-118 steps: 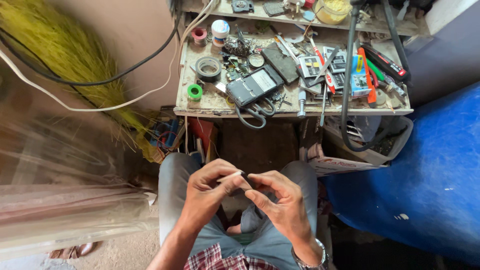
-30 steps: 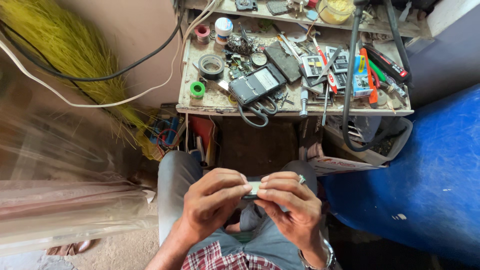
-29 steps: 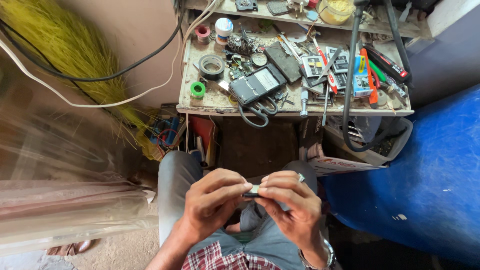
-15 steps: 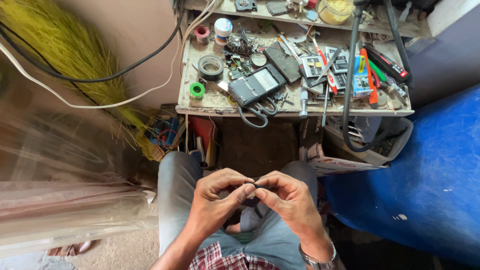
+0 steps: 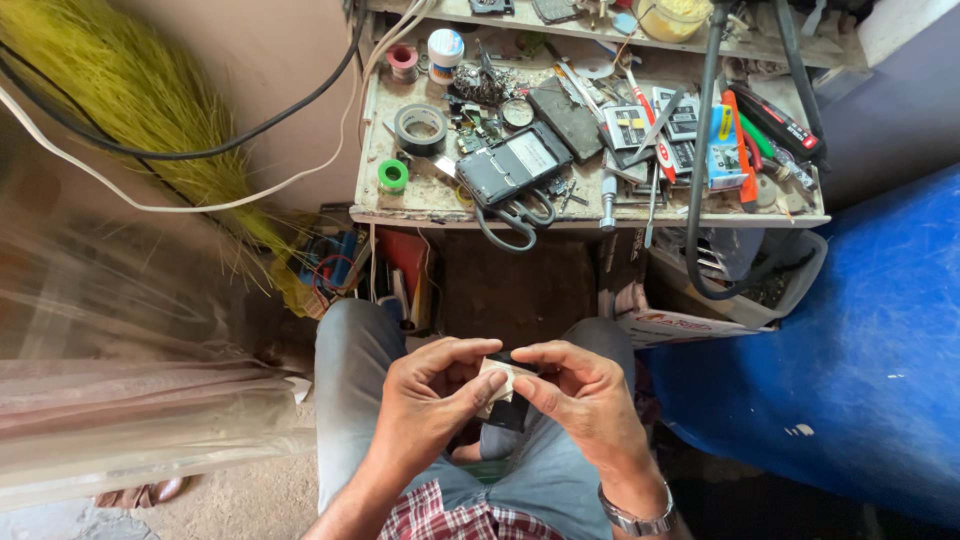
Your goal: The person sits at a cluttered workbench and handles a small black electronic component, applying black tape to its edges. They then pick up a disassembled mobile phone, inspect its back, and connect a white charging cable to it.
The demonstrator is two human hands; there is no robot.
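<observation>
Head view, left hand [image 5: 430,405], right hand [image 5: 585,400], both pinching small black part [image 5: 507,412]

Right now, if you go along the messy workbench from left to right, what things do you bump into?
Green tape roll → black tape roll → dark meter → silver tool → orange-handled tool → red-and-black tool.

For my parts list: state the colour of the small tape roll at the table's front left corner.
Green, seen in the head view.
</observation>
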